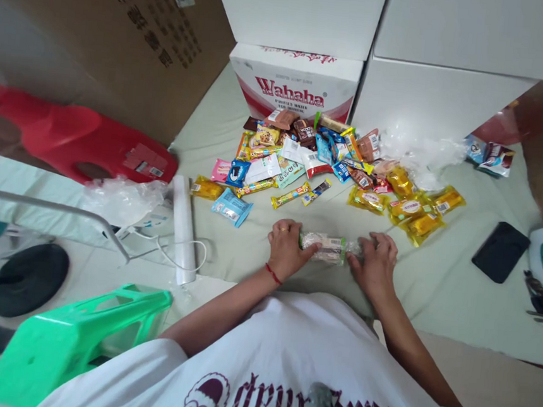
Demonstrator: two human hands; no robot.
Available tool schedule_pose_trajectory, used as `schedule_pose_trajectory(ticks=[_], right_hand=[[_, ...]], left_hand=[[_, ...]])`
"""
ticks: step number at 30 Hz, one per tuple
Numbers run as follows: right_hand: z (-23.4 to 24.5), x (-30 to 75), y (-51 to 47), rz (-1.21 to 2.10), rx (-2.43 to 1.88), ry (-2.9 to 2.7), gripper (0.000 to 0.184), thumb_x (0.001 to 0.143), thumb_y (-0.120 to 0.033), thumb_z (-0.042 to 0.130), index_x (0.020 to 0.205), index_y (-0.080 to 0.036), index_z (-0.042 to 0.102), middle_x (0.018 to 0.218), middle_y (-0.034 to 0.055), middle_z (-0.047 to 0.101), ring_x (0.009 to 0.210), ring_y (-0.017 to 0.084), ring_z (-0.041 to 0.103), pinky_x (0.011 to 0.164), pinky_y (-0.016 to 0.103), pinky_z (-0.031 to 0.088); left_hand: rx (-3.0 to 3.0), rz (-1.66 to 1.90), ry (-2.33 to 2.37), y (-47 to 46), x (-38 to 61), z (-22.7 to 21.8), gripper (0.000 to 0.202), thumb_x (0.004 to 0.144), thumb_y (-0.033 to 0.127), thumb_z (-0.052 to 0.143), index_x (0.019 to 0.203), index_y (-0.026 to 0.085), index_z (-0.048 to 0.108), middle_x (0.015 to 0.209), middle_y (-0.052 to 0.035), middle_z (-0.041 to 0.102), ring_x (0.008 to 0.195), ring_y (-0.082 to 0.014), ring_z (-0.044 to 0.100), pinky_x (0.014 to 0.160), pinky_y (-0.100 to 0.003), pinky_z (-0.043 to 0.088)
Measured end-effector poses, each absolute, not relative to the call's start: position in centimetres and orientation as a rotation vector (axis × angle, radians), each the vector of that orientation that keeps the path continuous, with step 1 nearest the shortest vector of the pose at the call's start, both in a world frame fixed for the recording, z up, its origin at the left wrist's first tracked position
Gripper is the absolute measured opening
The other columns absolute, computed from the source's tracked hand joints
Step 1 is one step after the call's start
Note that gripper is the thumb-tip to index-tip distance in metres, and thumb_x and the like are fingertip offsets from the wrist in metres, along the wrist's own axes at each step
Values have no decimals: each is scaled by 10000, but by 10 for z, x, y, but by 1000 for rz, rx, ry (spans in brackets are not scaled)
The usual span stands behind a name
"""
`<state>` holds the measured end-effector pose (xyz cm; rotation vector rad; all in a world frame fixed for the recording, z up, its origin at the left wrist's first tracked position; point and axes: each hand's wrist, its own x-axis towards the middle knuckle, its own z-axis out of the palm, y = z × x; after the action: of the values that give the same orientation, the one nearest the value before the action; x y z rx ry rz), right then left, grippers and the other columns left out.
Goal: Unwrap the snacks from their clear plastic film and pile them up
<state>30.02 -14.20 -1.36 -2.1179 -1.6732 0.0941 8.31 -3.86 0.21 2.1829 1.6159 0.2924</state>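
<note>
Shirt (260, 329): white with dark lettering, filling the bottom of the frame.
Wrapped bundle (329, 250): clear, green-edged packaging, held crosswise over the pale green cloth (429, 293), just below and right of the frame's centre.
Left hand (285, 248): grasping the bundle's left end, thumb over it; a red cord (273, 273) circles the wrist.
Right hand (374, 263): thumb and fingers closed on the crinkled clear end at the right.
Snack pile (264, 168): mixed bright packets, upper middle, before the Wahaha box (290, 94).
Yellow packets (407, 208): clustered right of centre, near crumpled clear plastic (414, 149).
Flat black object (500, 252): right side; what it is, I can't tell.
Red bottle (82, 136): on its side, left.
Green stool (44, 348): tipped over, lower left.
</note>
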Motion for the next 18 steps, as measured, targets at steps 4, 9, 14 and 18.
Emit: schedule_pose_trajectory(ticks=[4,9,14,18], right_hand=[[-3,298,-143,199,-2140,-1778,91,942,-265,582,949,-204,648,1168,168,618,1099,337,532,888,471,482],[12,285,-145,444,-2071,-1637,185,967,-367,526,851,-236,585,810,61,615,743,222,556,683,328,451],[4,257,-130,1024,-1639,-1195,314,962,-398,418,1081,-220,647,925,75,695,851,248,636,781,375,529],[-4,248,-122,1284,-1428,-861,502,977,-494,350,1255,-189,637,1025,122,718,948,286,678,853,437,559]], left_hand=[[2190,370,1477,-41,88,4,374,740,472,856,856,191,639,1192,-140,620,1339,-382,471,1094,-530,389],[2112,322,1375,-45,100,18,252,859,379,736,947,196,586,929,-70,629,891,-258,621,801,-384,476],[2492,429,1079,-63,116,14,119,985,268,533,1037,207,621,1049,-132,636,1068,-303,595,874,-440,435],[2508,459,781,-64,115,3,242,836,186,604,1078,195,604,1129,-163,624,1158,-338,548,969,-518,423]])
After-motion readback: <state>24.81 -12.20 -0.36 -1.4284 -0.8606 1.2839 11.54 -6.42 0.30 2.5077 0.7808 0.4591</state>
